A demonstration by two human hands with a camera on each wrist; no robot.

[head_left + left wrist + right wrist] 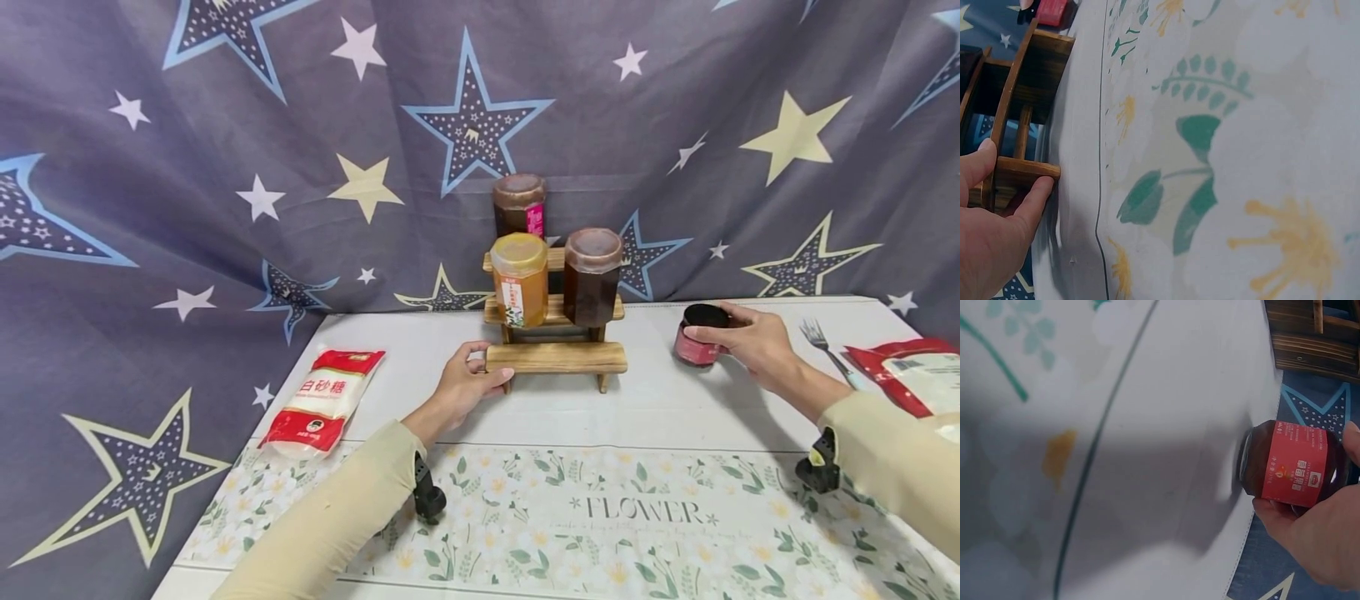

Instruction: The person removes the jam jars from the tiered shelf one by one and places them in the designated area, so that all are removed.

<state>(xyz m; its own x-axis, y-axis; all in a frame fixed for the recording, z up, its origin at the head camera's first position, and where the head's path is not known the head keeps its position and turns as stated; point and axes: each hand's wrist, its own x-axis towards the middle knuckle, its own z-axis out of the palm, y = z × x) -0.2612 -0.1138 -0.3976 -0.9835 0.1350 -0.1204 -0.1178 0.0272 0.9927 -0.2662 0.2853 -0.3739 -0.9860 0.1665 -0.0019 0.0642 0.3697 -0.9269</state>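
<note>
The left hand [459, 387] is pinching the left end of the wooden rack [555, 358], some fingertips hidden behind its lowest step. To the rack's right, the right hand [759, 342] is clamping its fingers round the red-labelled jar [697, 347], whose contact with the table [600, 417] is staying unclear; the amber jar [529, 287] is partly covering the rear jar [516, 218], and the frame edge is cutting off the red packet [896, 379].

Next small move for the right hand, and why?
Probably bring the strawberry jam jar left, toward the bare bottom tier of the wooden rack. The right hand grips the jar by its lid end, the left hand pinches the rack's left end, and both upper tiers bear other jars.
</note>
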